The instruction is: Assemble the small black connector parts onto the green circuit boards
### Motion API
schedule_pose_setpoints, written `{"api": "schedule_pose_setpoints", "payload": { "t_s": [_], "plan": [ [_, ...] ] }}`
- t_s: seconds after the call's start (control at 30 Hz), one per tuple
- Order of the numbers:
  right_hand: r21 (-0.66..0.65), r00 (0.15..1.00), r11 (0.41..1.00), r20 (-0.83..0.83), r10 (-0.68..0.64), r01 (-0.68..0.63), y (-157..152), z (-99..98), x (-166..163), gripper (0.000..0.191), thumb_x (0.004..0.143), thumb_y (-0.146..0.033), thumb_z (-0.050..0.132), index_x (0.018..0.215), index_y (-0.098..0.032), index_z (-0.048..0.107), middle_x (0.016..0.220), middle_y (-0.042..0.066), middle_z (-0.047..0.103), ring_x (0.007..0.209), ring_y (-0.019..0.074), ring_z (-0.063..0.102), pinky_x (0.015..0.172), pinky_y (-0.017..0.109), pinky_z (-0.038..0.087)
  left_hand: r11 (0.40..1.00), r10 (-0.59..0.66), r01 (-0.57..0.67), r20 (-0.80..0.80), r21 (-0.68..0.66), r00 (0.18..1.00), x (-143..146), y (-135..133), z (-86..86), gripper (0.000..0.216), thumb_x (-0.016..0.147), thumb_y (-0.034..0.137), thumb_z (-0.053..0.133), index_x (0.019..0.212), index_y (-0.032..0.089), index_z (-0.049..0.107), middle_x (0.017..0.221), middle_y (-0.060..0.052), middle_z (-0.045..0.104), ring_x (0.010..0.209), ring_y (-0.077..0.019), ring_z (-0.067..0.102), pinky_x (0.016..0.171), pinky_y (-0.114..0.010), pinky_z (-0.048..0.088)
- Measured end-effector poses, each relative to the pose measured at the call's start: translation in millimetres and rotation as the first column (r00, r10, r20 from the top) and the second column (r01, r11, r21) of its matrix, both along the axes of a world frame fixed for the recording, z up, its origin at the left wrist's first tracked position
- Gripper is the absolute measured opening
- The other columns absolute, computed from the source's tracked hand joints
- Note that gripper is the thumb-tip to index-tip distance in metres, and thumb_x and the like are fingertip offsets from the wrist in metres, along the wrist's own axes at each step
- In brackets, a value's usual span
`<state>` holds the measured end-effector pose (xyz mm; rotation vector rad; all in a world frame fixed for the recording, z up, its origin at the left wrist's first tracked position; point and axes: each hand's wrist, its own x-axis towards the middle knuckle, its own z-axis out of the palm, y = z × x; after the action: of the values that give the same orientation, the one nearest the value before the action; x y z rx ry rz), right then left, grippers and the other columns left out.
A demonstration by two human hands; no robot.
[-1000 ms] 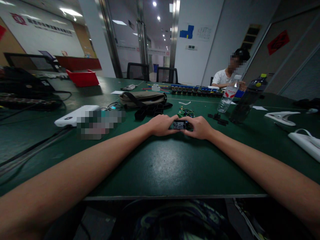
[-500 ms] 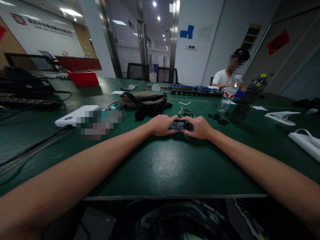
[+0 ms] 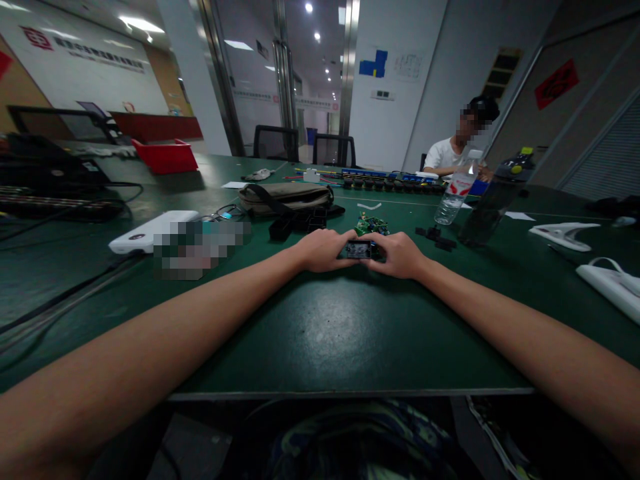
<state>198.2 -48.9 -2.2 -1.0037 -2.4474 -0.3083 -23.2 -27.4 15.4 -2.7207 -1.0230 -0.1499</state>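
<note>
dark green table point(image 3: 325, 333) fills the lower view, running back toward glass doors and a white wall under ceiling lights. both forearms stretch out across it and meet near the middle. the left hand point(image 3: 323, 250) and the right hand point(image 3: 397, 255) close in from either side on a small black module point(image 3: 359, 250) with a pale face, fingers curled around its ends so it is pinched between them just above or on the tabletop; which of the two cannot be told. the module sits between the two hands, right in front of a green circuit board point(image 3: 373, 225) that lies just behind the knuckles. black plastic housings point(image 3: 295, 223) stand to the left of the board, and more small black parts point(image 3: 436, 237) lie to its right. behind the housings rests a khaki bag point(image 3: 285, 197) with a dark strap. a white power bank point(image 3: 150, 231) lies further left beside cables. a clear water bottle point(image 3: 453, 197) with a red label and a dark bottle point(image 3: 493, 200) with a yellow-green cap stand to the right. a red bin point(image 3: 167, 157) sits at the far left. at the far end another person in a white shirt point(image 3: 443, 155) sits by a long row of blue and black connectors point(image 3: 390, 179).
</note>
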Motion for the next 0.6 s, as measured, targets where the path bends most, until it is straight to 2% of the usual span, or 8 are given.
{"api": "schedule_pose_setpoints", "payload": {
  "t_s": [0.6],
  "plan": [
    [0.016,1.0,1.0,-0.006,0.001,0.0,1.5,-2.2,0.4,0.046,0.086,-0.047,0.057,0.118,-0.017,0.066,0.072,0.005,0.072,0.058,0.0173,0.063,0.06,0.026,0.04,1.0,0.005,-0.005,-0.009,0.001,1.0,0.5,-0.2,0.0,0.056,0.092,0.062,0.04,0.128,0.019,0.048,0.095,-0.01,0.073,0.084,-0.0276,0.071,0.069,-0.032,0.048]
  ]
}}
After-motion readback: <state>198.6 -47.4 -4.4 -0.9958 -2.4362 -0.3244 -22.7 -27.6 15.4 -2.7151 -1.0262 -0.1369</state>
